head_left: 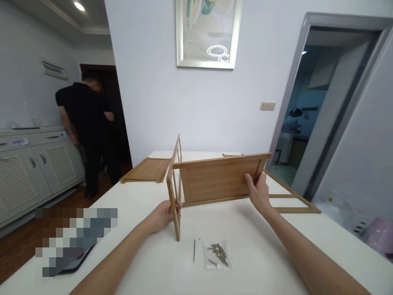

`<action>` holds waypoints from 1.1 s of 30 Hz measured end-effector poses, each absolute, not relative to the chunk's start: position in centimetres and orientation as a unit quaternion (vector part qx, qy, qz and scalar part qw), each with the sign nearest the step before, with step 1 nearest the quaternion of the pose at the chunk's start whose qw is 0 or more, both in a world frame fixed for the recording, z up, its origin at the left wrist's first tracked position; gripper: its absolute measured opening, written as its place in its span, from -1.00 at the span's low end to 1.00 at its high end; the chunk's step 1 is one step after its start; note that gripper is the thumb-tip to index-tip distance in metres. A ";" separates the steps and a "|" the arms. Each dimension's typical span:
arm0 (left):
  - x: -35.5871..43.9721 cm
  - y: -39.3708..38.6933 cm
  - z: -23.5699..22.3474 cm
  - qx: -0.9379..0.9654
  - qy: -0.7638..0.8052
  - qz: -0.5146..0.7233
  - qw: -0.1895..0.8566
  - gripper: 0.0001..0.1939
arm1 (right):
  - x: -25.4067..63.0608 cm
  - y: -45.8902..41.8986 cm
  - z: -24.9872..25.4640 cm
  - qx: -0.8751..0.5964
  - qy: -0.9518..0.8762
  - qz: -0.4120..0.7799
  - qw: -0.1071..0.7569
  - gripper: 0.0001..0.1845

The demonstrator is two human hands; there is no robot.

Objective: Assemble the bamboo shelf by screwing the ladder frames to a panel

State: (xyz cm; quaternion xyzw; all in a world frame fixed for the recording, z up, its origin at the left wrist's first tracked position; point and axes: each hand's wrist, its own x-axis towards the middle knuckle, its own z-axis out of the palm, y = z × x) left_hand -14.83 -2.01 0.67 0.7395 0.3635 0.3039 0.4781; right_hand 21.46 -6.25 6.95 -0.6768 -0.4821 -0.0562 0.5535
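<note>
Head view, panel point(215, 180) (wooden), in right hand point(259, 193)

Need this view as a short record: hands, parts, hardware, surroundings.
left hand: left hand, grip on upright wooden frame, low
right hand: right hand, grip on right end of wooden panel
panel pose: on edge, left end at frame; fastened or not, cannot tell
hardware: L-shaped key, left of clear bag of screws
far left: flat panel
right: open frame, lying flat
surface: white table
background: person in black
</note>
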 end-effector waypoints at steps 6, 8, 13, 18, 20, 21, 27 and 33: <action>-14.8 -2.4 1.0 0.744 0.346 0.307 0.483 -0.80 | 21.3 -6.6 7.7 -0.677 -0.489 -0.056 0.547 -0.45; -14.8 -2.6 1.2 0.738 0.346 0.309 0.489 -0.80 | 21.2 -6.8 7.9 -0.680 -0.488 -0.056 0.544 -0.45; -14.8 -2.8 1.3 0.736 0.349 0.318 0.486 -0.79 | 21.0 -7.0 8.2 -0.685 -0.486 -0.066 0.539 -0.42; -14.9 -2.5 1.1 0.730 0.351 0.320 0.491 -0.82 | 20.8 -7.1 8.4 -0.691 -0.484 -0.078 0.532 -0.41; -15.1 -2.3 0.8 0.728 0.349 0.326 0.492 -0.81 | 20.7 -7.1 8.5 -0.691 -0.486 -0.083 0.530 -0.41; -15.2 -2.1 0.6 0.727 0.346 0.330 0.493 -0.79 | 20.7 -7.1 8.6 -0.691 -0.486 -0.086 0.528 -0.41; -15.6 -1.3 -0.6 0.724 0.339 0.339 0.497 -0.76 | 20.3 -7.3 8.8 -0.693 -0.487 -0.107 0.520 -0.45; -15.7 -0.8 -1.2 0.727 0.338 0.340 0.491 -0.77 | 20.4 -7.2 8.6 -0.685 -0.492 -0.122 0.524 -0.47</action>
